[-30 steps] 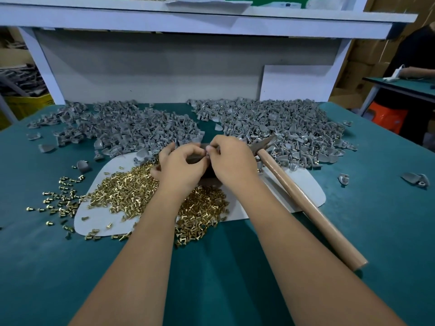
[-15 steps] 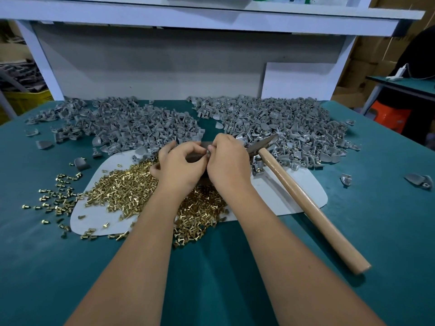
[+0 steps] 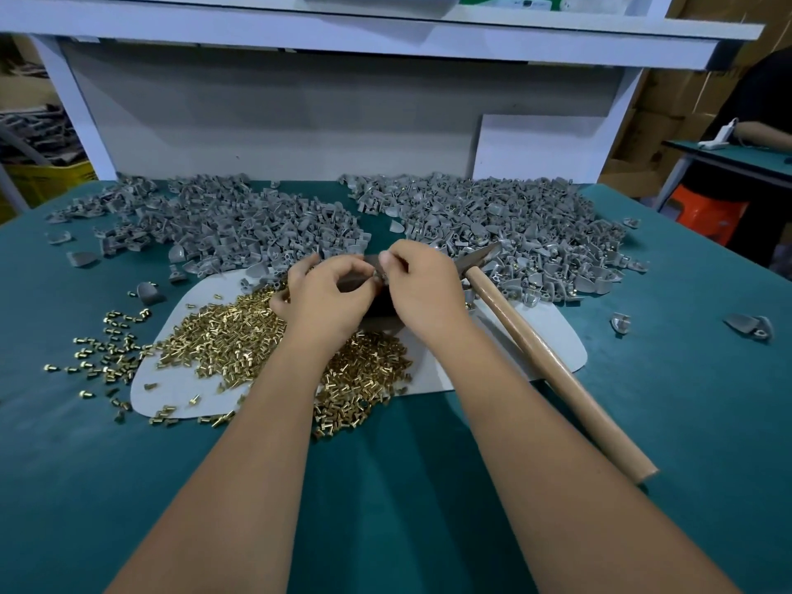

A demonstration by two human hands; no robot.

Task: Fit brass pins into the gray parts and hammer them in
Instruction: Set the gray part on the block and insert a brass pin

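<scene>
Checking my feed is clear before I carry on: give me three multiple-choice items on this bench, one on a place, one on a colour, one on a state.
1. Where does the hammer lie?
A. Right of both hands
B. On the upper shelf
C. Left of the brass pins

2. What colour is the table cover?
A. Red
B. Teal
C. White

3. What is the hammer's state?
A. Swung in the right hand
B. Held by the left hand
C. Lying unheld

Answers:
A, its wooden handle runs along the right forearm's outer side.
B, teal shows around the white mat.
C, the left hand and right hand meet over a small part instead.
</scene>
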